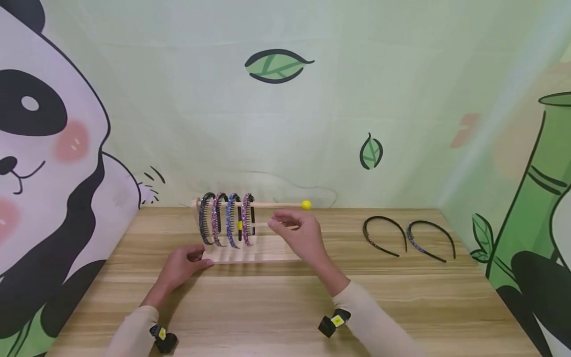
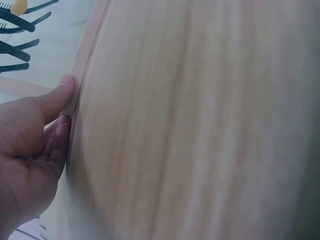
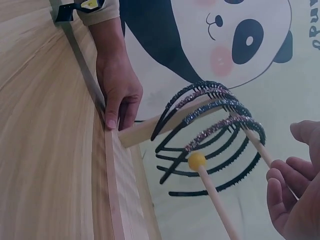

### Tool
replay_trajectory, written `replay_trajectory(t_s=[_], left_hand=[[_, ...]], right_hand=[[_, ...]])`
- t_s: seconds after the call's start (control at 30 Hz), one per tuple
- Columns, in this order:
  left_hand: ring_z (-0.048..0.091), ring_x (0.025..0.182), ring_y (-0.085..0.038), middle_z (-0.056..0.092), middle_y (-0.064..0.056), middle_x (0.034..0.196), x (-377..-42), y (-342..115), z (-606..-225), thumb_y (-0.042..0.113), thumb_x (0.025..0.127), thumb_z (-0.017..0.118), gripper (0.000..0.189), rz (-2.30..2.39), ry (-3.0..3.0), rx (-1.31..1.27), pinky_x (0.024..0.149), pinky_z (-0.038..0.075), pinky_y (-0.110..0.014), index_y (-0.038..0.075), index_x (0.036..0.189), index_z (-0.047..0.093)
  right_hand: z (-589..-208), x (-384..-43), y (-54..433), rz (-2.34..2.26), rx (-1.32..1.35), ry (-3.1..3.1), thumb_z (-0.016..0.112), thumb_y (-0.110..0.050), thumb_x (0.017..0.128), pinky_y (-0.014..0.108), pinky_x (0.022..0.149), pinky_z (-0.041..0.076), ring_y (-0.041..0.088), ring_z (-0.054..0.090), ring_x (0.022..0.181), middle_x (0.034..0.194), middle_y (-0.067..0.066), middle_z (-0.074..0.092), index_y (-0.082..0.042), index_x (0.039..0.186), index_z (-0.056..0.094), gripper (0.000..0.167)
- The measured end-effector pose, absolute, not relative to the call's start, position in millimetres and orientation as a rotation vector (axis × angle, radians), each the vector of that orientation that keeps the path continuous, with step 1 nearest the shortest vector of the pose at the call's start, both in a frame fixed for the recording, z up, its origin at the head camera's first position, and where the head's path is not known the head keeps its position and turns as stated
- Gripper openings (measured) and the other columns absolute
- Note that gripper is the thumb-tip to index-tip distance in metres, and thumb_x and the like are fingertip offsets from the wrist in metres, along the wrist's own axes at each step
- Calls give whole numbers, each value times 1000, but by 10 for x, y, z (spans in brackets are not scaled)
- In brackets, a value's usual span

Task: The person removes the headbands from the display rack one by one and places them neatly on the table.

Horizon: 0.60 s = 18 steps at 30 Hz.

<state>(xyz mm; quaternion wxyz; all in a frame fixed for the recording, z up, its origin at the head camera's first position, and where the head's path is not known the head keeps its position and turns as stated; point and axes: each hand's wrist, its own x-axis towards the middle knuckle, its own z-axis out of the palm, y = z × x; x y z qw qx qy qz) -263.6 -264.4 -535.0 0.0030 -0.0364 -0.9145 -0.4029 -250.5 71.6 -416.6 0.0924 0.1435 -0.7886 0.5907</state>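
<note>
A wooden headband rack [image 1: 250, 255] stands on the table, its upper rod [image 1: 281, 205] tipped with a yellow ball. Several glittery toothed headbands hang on that rod: a dark one [image 1: 204, 218], a pink one [image 1: 215, 218], a blue one [image 1: 230, 218] and another pink one [image 1: 246, 218]. My left hand [image 1: 183, 265] pinches the left front corner of the rack's base, thumb uppermost. Beside the rods, right of the headbands, is my right hand [image 1: 303, 235], its thumb and fingers apart with no headband between them. In the right wrist view, its fingers partly hide the upper rod.
A shorter rod with a yellow ball [image 3: 196, 161] points toward the headbands from below. Two more headbands, one dark [image 1: 371, 243] and one blue-decorated [image 1: 415, 244], lie at the table's right. A panda-printed cloth [image 1: 200, 124] hangs behind the table [image 1: 276, 307].
</note>
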Motion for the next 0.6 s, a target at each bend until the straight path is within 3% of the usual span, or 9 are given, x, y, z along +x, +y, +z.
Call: replay_trajectory(t_s=[0.6], left_hand=[[69,105,-29,71,-21,120,-2638,-2649,-5370,26,88,83,57,-1280,-2842,-126,91,58,-45,-6,131,64]], right_hand=[[-4276,-2639,280,1942,386,-2377,79,-37,90,32,81,61,16,71,98,108,1,77,-8,120,75,41]])
